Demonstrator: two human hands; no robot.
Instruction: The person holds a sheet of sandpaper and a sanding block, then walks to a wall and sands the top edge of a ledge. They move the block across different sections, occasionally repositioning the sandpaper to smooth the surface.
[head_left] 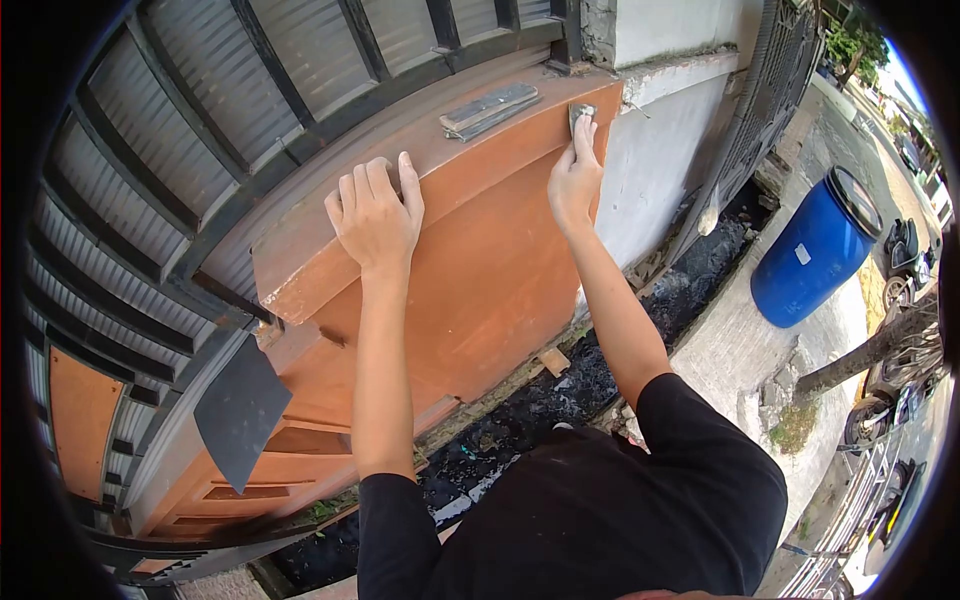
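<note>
My left hand (377, 212) rests on the edge of the orange wall ledge (310, 262), fingers spread over its top and holding nothing. Near the ledge's right end, my right hand (577, 172) presses a small dark grey piece (582, 112) against the orange face just below the top edge; its fingers are together over the piece. Between the two hands, a flat dark grey folded stack (490, 110) lies on top of the ledge. A dark grey sheet (241, 413) hangs or leans at the lower left, by the wall.
Black metal bars (270, 62) rise behind the ledge. Dark water fills a ditch (480, 440) at the wall's foot. A blue barrel (815, 250) stands on the concrete at right, with a tree trunk (870, 352) and parked motorcycles beyond.
</note>
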